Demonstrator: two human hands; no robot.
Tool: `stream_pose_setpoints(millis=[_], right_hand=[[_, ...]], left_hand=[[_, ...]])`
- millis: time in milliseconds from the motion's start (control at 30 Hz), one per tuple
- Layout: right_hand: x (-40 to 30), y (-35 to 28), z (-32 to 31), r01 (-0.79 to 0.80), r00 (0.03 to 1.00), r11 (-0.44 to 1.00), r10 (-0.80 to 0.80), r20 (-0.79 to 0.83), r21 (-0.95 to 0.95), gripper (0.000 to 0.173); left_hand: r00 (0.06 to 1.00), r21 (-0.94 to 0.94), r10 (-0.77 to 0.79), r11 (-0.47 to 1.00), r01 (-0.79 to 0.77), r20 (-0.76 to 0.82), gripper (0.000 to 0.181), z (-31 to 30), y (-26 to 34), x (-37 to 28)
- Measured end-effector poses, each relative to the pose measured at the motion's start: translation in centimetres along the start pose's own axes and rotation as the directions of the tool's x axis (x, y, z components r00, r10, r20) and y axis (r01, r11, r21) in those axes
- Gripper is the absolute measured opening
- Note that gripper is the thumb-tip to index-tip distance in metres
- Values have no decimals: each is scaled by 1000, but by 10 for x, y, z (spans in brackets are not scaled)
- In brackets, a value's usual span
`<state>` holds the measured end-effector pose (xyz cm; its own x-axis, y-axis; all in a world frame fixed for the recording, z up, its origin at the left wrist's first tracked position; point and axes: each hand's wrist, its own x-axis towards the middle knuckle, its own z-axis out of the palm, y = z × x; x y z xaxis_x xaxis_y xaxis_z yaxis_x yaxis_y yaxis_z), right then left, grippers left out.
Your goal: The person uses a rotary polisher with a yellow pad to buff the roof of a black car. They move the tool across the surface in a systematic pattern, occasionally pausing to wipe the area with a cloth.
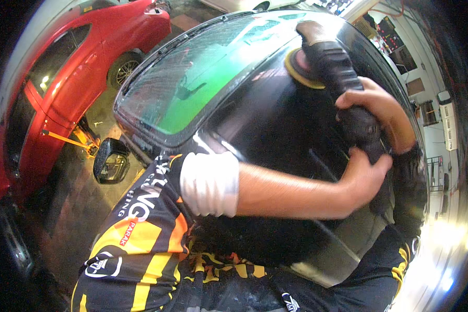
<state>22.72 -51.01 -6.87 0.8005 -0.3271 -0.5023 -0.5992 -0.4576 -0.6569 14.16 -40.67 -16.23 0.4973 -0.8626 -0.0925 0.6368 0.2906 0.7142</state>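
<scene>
Both my hands are on a black power polisher [331,62], which slants across the black roof [261,117] of a car. My right hand [380,105] wraps around its middle body. Closer to me, my left hand [368,171] grips its rear end, the bare forearm reaching across from the left below a white sleeve band. At the far end of the tool, a tan-brown cover sits over the head. Beneath that, a round yellow-edged polishing pad [308,80] rests against the roof near the windshield edge. Slight blur softens the tool and hands.
Left of the roof lies the windshield [187,85], with green reflections. A side mirror [111,162] sticks out at lower left. Beyond it stand an orange floor jack [84,142] and a red car [85,66]. A white car [249,4] is behind. Shelving lines the right wall.
</scene>
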Motion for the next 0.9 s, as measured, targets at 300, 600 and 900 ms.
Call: stream_pose_setpoints(millis=[300,600,900], right_hand=[[-133,30,103,135,963,970,-176,202,202,73],[-90,42,39,120,989,976,-134,66,180,49],[63,62,-122,-139,943,973,188,-275,185,32]], left_hand=[[998,-78,26,997,-22,58,94,37,-72,-175],[998,-98,50,994,-46,40,74,35,-62,-85],[995,105,-87,990,93,-58,44,36,-8,167]])
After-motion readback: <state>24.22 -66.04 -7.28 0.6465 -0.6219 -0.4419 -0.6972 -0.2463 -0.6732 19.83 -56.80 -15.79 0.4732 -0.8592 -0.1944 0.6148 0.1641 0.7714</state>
